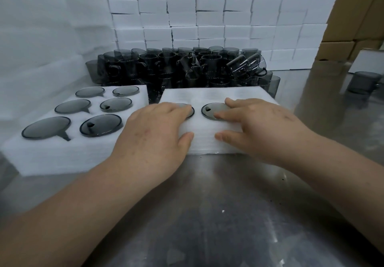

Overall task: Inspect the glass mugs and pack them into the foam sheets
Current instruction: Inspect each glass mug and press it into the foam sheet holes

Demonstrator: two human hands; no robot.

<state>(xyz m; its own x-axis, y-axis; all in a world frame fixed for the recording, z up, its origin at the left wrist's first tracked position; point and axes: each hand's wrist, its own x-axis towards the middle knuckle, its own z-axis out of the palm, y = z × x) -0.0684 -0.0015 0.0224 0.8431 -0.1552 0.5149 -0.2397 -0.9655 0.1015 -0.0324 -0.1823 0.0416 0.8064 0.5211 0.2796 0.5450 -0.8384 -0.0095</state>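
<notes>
steel desk (207,214) carries the right foam sheet (209,94); left hand (153,130) and right hand (257,129), fingers flat, press two glass mugs (211,111) down, likely seating them

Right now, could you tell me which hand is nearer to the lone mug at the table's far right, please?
Right. The right hand rests on the foam sheet, left of the lone mug; the left hand rests farther left on the same sheet.
</notes>
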